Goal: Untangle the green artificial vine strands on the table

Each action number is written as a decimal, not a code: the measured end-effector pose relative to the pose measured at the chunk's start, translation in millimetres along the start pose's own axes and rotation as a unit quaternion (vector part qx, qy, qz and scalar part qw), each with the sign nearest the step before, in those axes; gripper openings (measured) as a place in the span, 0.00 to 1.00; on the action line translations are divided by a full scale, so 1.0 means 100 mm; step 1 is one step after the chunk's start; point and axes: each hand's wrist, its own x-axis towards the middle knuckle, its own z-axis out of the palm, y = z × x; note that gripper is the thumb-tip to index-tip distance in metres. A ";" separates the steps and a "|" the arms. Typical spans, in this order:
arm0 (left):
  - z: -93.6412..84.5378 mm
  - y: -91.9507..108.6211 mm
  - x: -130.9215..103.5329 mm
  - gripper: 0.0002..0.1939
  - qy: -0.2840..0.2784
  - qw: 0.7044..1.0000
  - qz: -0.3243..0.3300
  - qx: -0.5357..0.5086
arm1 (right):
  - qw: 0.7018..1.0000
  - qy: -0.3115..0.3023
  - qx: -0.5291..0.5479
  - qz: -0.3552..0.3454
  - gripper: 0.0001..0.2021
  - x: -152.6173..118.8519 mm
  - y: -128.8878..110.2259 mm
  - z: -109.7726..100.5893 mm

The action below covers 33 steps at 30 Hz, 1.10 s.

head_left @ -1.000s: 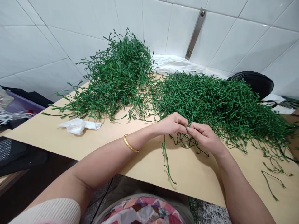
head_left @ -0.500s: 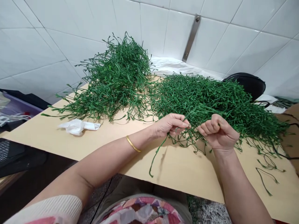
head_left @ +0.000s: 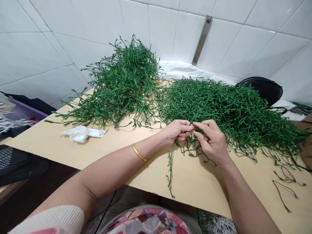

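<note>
My left hand [head_left: 179, 130] pinches a thin green stem [head_left: 171, 169], whose branched tail hangs down over the tan tabletop [head_left: 117, 162]. Thumb and forefinger of my right hand [head_left: 212, 140] are pinched together, tips meeting those of my left hand around the stem; the exact spot between them is hidden. Just behind both hands lies a broad tangled heap of green plastic-looking stems [head_left: 214, 100]. Another taller heap of green stems [head_left: 124, 74] rises at the left back. Several loose stems [head_left: 284, 191] lie at the right.
A crumpled white tissue [head_left: 81, 133] is on the table's left part. Behind the right heap stands a round black case [head_left: 263, 89], near a cardboard box [head_left: 305, 143] at the right edge. A metal bracket [head_left: 202, 40] is fixed to the tiled wall. A purple bin [head_left: 25, 109] is at the left.
My right hand has come in from the right, turned from a fist to a pinch, and now meets my left hand. The hanging stem shows more length and branches.
</note>
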 end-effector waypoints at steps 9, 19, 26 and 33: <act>0.02 -0.05 0.01 0.10 0.002 0.998 0.039 0.058 | 0.998 -0.019 -0.060 0.013 0.04 0.01 0.08 0.05; 0.08 0.06 -0.08 0.15 -0.104 0.993 -0.008 0.057 | 0.931 -0.144 0.302 0.147 0.11 -0.01 0.09 -0.12; 0.18 -0.01 -0.15 0.13 -0.165 0.985 -0.033 -0.028 | 0.823 -0.113 0.521 0.196 0.13 -0.03 0.00 -0.13; 0.03 0.04 -0.06 0.08 -0.109 0.992 0.034 -0.061 | 0.845 -0.027 0.516 0.140 0.17 -0.02 -0.08 -0.29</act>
